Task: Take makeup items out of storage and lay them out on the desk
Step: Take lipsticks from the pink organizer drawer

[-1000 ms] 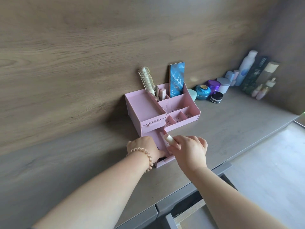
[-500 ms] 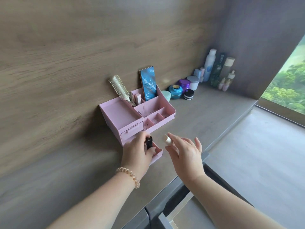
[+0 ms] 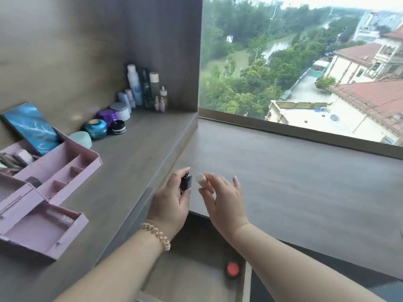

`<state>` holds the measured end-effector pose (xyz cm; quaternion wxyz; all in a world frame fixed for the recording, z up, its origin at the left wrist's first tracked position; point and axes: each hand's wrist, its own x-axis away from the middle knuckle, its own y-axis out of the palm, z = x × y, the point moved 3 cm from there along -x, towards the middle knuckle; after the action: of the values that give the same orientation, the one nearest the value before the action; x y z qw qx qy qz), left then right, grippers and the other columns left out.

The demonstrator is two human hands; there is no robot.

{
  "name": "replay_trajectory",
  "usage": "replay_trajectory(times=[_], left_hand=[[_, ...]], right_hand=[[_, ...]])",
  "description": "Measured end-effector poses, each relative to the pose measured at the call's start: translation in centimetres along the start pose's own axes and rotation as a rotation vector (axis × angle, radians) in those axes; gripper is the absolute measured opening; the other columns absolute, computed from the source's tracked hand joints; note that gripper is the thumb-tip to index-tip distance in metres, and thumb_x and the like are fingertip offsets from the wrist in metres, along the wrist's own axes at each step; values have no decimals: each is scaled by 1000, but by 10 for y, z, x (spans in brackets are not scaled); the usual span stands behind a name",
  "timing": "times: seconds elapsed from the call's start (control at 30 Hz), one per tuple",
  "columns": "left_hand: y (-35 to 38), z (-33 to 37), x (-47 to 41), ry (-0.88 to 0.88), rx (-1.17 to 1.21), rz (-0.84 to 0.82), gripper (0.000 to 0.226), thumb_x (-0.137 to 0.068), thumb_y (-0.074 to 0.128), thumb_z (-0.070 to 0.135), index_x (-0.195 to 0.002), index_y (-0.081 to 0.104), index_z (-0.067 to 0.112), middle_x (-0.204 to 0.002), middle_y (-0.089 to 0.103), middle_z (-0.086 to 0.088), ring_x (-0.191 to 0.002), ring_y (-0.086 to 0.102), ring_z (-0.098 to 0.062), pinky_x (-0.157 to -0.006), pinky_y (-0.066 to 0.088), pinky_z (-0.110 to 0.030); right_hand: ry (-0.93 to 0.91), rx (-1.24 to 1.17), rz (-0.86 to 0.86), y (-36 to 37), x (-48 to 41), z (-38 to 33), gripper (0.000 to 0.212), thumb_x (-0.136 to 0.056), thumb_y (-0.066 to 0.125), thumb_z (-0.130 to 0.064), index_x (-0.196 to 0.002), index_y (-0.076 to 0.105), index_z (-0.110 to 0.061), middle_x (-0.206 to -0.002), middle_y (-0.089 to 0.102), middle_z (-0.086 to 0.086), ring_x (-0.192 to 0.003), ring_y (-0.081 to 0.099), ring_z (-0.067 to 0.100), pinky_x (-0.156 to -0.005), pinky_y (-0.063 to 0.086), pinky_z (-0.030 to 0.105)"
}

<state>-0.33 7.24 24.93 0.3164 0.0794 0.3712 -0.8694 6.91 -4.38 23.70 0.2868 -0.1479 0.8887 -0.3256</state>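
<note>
Two small makeup tubes are held in the air just above the desk (image 3: 283, 182), near the edge of the raised shelf (image 3: 130, 162). The left hand (image 3: 172, 201), a beaded bracelet (image 3: 157, 235) on its wrist, has its fingers curled around a black tube (image 3: 185, 183). The right hand (image 3: 222, 199) pinches a cream tube (image 3: 200, 179) between thumb and forefinger, with its other fingers spread. The tubes are just beside each other.

Below the wrists an open desk drawer (image 3: 192, 275) holds a round red item (image 3: 233, 269). On the shelf to the left stands a pink organizer (image 3: 72, 168) with its small drawer (image 3: 43, 236) pulled out and a pale tube (image 3: 60, 216) lying inside. A blue palette (image 3: 32, 127) stands upright in a rear compartment. Beyond it sit a teal jar (image 3: 96, 128), a purple jar (image 3: 108, 116), a black jar (image 3: 118, 127) and several bottles (image 3: 144, 88) in the corner.
</note>
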Motion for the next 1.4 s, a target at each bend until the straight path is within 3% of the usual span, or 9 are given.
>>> replay_trajectory(times=[0.1, 0.2, 0.37, 0.57, 0.7, 0.93, 1.1, 1.27, 1.4], left_hand=[[47, 43, -7, 149, -8, -48, 50, -82, 65, 9, -121, 45, 34, -98, 69, 7, -87, 66, -22, -86, 45, -33], [101, 87, -6, 247, -72, -94, 51, -81, 66, 13, -115, 38, 38, -95, 69, 11, -87, 66, -19, -84, 32, -31], [220, 169, 24, 323, -45, -217, 52, -79, 68, 11, -113, 37, 37, -87, 69, 10, -76, 67, -21, -78, 31, -31], [369, 253, 73, 230, 14, -377, 39, -82, 64, 8, -116, 50, 22, -87, 58, 16, -85, 65, -21, -80, 29, -28], [432, 285, 91, 178, 7, -416, 34, -82, 65, 8, -113, 53, 15, -86, 57, 15, -85, 65, -22, -81, 30, -29], [491, 308, 93, 123, -11, -455, 34, -81, 65, 10, -113, 53, 14, -92, 67, 4, -85, 63, -26, -84, 45, -37], [520, 314, 90, 154, -20, -471, 32, -80, 64, 6, -110, 55, 13, -83, 52, 15, -88, 62, -20, -86, 41, -32], [537, 305, 93, 167, -36, -496, 32, -78, 62, 4, -108, 57, 13, -86, 64, 9, -86, 59, -21, -93, 39, -37], [544, 301, 92, 145, -32, -510, 38, -80, 61, 6, -116, 55, 15, -98, 67, 5, -93, 58, -20, -97, 34, -32]], right_hand=[[43, 86, 102, -45, 5, 40, 25, -83, 59, -24, -106, 55, -33, -89, 61, -14, -93, 59, 12, -108, 22, 54], [114, 115, 166, -97, 15, 90, 28, -83, 59, -25, -107, 53, -39, -95, 60, -10, -99, 55, 13, -108, 19, 50], [258, 201, 183, -193, 58, 206, 28, -83, 62, -18, -107, 60, -32, -95, 62, -10, -98, 58, 14, -108, 17, 46], [393, 335, 162, -290, 106, 346, 15, -77, 70, -18, -88, 64, -26, -77, 67, -8, -81, 64, 21, -102, 24, 47], [466, 368, 116, -326, 121, 413, 8, -76, 69, -21, -80, 62, -23, -70, 64, -6, -80, 61, 23, -105, 22, 47], [487, 368, 78, -338, 121, 479, 9, -78, 67, -27, -76, 59, -25, -75, 61, -15, -93, 58, 12, -110, 7, 45], [477, 360, 75, -334, 121, 500, 11, -74, 71, -25, -78, 61, -23, -79, 65, -12, -100, 58, 15, -110, 8, 48], [450, 411, 131, -331, 119, 507, 15, -69, 77, -22, -73, 62, -19, -75, 67, -5, -96, 63, 20, -106, 19, 55], [437, 417, 125, -330, 118, 513, 14, -70, 75, -25, -73, 62, -21, -75, 67, -5, -97, 62, 18, -108, 15, 53]])
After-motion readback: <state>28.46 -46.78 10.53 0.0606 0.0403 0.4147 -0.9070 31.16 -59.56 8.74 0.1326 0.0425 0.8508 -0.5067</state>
